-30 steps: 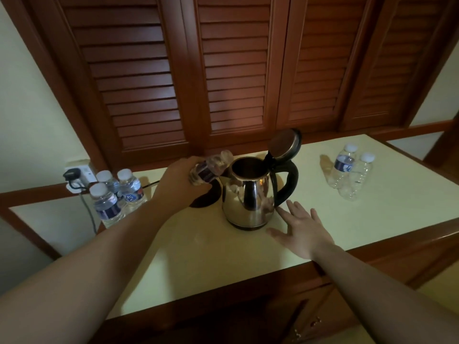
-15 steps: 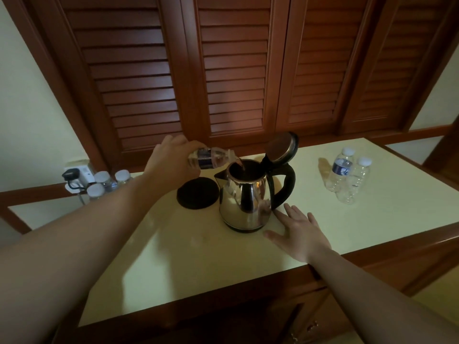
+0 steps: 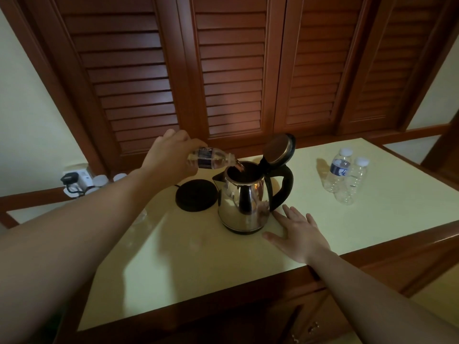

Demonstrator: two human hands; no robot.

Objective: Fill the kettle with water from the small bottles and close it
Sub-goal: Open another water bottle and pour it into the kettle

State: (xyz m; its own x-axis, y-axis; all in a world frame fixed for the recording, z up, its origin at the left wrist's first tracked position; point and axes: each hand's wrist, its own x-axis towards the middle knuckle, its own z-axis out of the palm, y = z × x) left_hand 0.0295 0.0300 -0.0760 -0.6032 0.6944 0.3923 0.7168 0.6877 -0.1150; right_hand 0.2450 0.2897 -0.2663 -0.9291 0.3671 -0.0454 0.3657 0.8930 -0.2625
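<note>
Yellow counter [image 3: 372, 219]. My left hand [image 3: 171, 155] grips bottle [image 3: 211, 158], pouring into kettle [image 3: 244, 202]. Right hand [image 3: 301, 234] flat, empty. Next: tip more, shut lid [image 3: 279, 148].

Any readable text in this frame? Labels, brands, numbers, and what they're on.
None legible.
Held bottle in the left hand: dark label, print blurred.
Standing bottle: blue label, white mark too small to read.
Kettle, wall socket: no markings visible.
</note>
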